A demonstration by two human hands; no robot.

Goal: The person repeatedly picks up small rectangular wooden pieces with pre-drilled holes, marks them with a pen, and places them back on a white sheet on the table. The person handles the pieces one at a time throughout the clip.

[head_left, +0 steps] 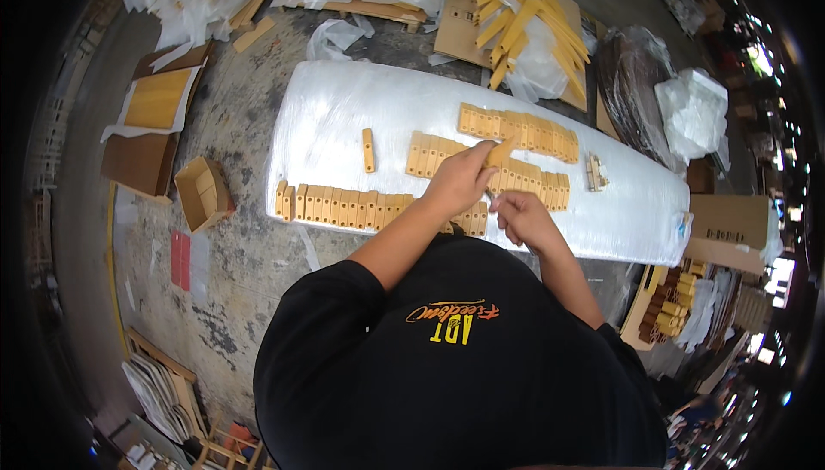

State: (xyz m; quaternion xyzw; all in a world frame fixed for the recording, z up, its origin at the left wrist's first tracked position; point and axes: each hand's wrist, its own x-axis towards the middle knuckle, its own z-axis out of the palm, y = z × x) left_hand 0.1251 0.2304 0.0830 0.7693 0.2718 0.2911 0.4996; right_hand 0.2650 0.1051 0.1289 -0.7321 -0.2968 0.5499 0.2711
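Observation:
My left hand (461,181) grips a light wooden block (500,153), raised above the rows on the plastic-wrapped table (331,96). Close beside it, my right hand (526,217) has its fingers curled in a pinch; whatever they hold, if anything, is too small to make out. Similar blocks with drilled holes stand side by side in a far row (520,131), a middle row (434,154) and a near row (344,206). My hands and forearms hide parts of the middle and near rows. One single block (369,150) lies apart, left of the middle row.
A small cluster of pale pieces (595,173) lies on the table's right side. Beyond the table are yellow wooden parts (537,27) on cardboard. An open cardboard box (204,193) stands on the floor at left, and another carton (729,221) is at right.

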